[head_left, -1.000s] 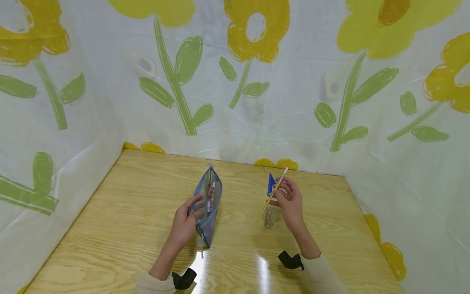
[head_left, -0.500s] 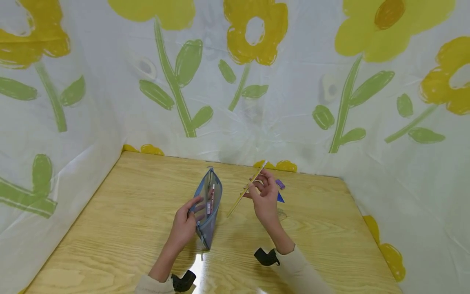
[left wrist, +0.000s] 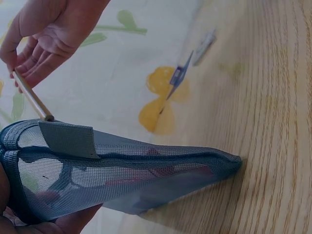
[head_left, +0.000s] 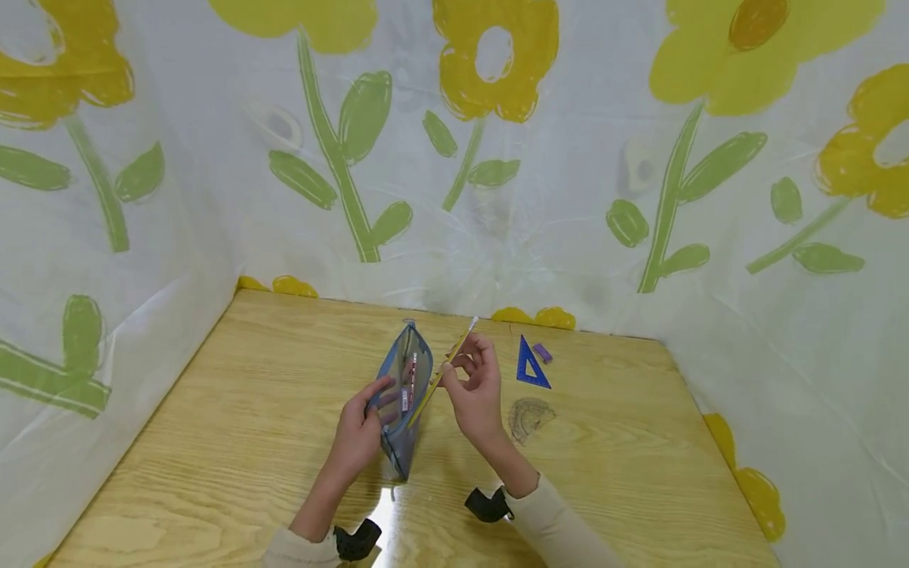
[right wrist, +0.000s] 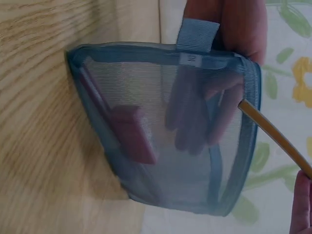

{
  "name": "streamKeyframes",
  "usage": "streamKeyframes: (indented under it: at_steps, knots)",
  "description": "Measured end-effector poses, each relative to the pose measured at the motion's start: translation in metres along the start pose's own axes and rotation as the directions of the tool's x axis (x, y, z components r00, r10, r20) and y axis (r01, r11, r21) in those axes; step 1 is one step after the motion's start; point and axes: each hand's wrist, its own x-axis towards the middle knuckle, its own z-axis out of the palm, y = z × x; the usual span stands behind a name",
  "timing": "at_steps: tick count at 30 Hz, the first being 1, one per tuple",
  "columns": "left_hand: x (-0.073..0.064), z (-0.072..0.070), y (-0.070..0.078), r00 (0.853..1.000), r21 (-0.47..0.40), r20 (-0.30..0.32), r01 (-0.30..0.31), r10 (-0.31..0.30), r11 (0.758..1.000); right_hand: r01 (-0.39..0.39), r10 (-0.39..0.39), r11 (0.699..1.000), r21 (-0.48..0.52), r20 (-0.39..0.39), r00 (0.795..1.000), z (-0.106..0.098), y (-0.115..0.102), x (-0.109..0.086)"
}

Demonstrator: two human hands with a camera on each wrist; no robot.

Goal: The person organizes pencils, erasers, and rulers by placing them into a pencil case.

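My left hand (head_left: 358,430) grips a blue-grey mesh pencil pouch (head_left: 401,457) standing on the table, its mouth spread, with fingers inside. Through the mesh in the right wrist view, a reddish eraser-like block (right wrist: 130,134) and a slim stick show. From above, the stick looks like a patterned pencil (head_left: 413,372). Between thumb and fingers my right hand (head_left: 477,398) pinches a yellow pencil (head_left: 431,390). The pencil slants down, its lower end at the pouch's right rim; whether it touches, I cannot tell. In the left wrist view, the pencil tip (left wrist: 41,109) is near the pouch's fabric tab (left wrist: 70,139).
Right of the hands lie a blue set square (head_left: 522,359), a small purple eraser (head_left: 542,353) and a clear protractor (head_left: 521,418) on the wooden table (head_left: 611,457). A flower-printed cloth (head_left: 568,221) walls in the back and sides.
My right hand has carried the yellow pencil leftward from beside the set square to the pouch. The left hand and pouch have stayed nearly in place.
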Motion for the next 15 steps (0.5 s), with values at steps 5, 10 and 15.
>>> streamKeyframes:
  at_steps: [5,10,15]
  knots:
    - [0.001,-0.001,0.001,1.0,-0.007,-0.011,0.002,-0.002,1.0,0.061,-0.061,0.998,0.011,-0.022,0.998,0.004,-0.007,0.007]
    - [0.001,-0.001,0.0,1.0,-0.021,-0.005,0.012,-0.012,1.0,0.1,-0.099,0.994,0.035,-0.023,0.995,0.008,-0.013,0.012]
    - [0.0,0.0,0.0,1.0,-0.038,-0.001,0.016,-0.016,0.999,0.044,-0.044,0.999,-0.007,0.06,0.997,0.017,-0.005,0.001]
